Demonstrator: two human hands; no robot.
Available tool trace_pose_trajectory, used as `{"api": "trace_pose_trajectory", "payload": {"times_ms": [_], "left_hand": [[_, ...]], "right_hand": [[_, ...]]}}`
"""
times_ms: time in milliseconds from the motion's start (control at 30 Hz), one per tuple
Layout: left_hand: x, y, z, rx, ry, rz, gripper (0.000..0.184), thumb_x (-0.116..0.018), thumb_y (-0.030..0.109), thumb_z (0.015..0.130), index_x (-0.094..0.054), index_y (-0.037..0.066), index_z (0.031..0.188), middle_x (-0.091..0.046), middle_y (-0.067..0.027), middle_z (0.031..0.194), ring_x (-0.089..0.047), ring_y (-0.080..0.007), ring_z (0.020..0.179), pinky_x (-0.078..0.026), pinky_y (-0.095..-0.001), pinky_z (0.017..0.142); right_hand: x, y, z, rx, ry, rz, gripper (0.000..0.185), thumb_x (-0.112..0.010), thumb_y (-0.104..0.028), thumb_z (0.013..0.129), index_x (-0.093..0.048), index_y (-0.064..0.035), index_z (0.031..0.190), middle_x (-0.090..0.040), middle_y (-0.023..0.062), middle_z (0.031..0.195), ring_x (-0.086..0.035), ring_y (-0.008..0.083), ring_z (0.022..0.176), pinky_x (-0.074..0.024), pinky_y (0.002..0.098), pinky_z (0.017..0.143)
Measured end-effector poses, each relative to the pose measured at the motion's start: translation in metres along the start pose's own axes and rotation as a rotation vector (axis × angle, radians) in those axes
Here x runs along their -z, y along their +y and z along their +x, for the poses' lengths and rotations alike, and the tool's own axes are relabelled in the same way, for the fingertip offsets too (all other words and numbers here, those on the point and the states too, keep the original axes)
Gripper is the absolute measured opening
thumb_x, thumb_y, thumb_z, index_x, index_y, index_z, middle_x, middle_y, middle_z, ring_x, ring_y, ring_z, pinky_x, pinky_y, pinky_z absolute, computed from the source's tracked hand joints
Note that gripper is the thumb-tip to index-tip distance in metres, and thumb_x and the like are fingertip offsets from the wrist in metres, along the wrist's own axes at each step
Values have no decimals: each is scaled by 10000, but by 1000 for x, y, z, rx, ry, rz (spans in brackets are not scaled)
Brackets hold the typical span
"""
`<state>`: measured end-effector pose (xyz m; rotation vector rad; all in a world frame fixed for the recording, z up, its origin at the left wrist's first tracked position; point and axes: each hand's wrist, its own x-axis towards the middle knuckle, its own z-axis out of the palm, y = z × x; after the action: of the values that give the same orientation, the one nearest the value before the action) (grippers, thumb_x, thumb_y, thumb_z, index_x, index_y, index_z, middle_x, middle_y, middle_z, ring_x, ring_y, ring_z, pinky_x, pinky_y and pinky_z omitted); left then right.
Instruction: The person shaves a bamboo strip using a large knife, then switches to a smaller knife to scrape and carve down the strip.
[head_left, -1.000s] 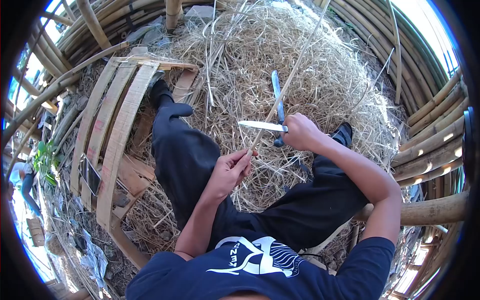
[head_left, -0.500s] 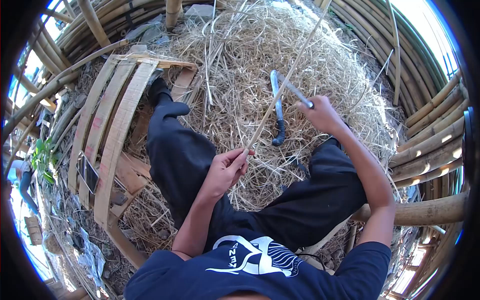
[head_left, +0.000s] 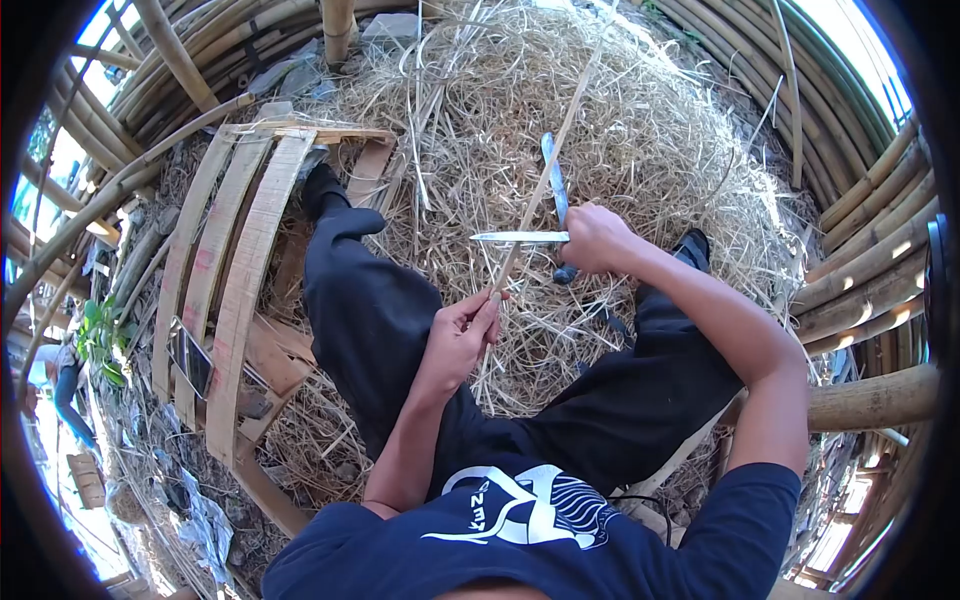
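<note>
I have the left hand [head_left: 462, 335] closed in a pinch, thumb against fingers, on the near end of a long, thin, pale tan strip [head_left: 572, 110]. The strip slopes away from the pinch across the pale, straw-like litter [head_left: 650, 130] on the ground, toward the litter's far edge. I have the right hand [head_left: 597, 238] closed in a full fist on a straight, narrow, silver-coloured metal knife [head_left: 520, 238]; the fist hides the handle. The blade points left and crosses the strip just beyond the left hand; I cannot confirm contact between blade and strip. A long blue-grey tool with a black grip [head_left: 560, 195] lies on the litter under the strip's line, its lower part beside the right fist. Both hands are positioned between two legs in black trousers [head_left: 365, 305]. To the left stands a light-brown slatted wooden crate [head_left: 262, 250]; a flat black rectangular device [head_left: 190, 357] rests on its slats, near the crate's lower left corner. A green leafy plant [head_left: 100, 340] is located beyond the crate's left edge. Tan bamboo poles [head_left: 870, 400] border the litter's right edge.
</note>
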<state>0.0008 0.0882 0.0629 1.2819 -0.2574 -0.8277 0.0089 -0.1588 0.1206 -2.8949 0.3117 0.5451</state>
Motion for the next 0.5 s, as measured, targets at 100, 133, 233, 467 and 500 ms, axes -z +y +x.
{"api": "trace_pose_trajectory", "payload": {"times_ms": [100,133,233,467,500], "left_hand": [[1,0,1,-37,23,16,253,-489,169,992,-595,12,1159,-478,57,621,-300,18,422,-202,-172,379],[1,2,3,-63,36,34,253,-486,167,992,-593,13,1162,-471,60,619,-299,16,424,-200,-174,381],[5,3,5,-55,50,39,249,-482,158,992,-591,11,1161,-462,63,618,-296,13,421,-195,-175,382],[16,20,-13,0,-11,-153,236,-473,133,990,-586,-5,1145,-507,25,639,-284,11,380,-194,-173,346],[15,21,-12,2,-63,-211,246,-472,135,991,-574,-13,1159,-518,13,653,-284,13,365,-190,-174,333]], "right_hand": [[3,2,11,4,3,-38,242,-585,-179,676,-646,52,707,-659,242,772,-662,370,752,-540,428,730],[7,2,14,7,34,-74,246,-584,-181,677,-650,51,725,-661,237,784,-663,367,767,-540,421,735],[11,5,14,10,86,-108,251,-573,-190,695,-651,46,728,-662,230,787,-666,351,770,-540,413,740],[55,127,21,-383,614,-25,290,-523,-223,821,-676,22,799,-655,209,730,-644,355,681,-507,422,660],[45,115,8,-400,625,140,315,-532,-251,840,-666,29,788,-645,217,718,-633,354,668,-502,425,661]]}}
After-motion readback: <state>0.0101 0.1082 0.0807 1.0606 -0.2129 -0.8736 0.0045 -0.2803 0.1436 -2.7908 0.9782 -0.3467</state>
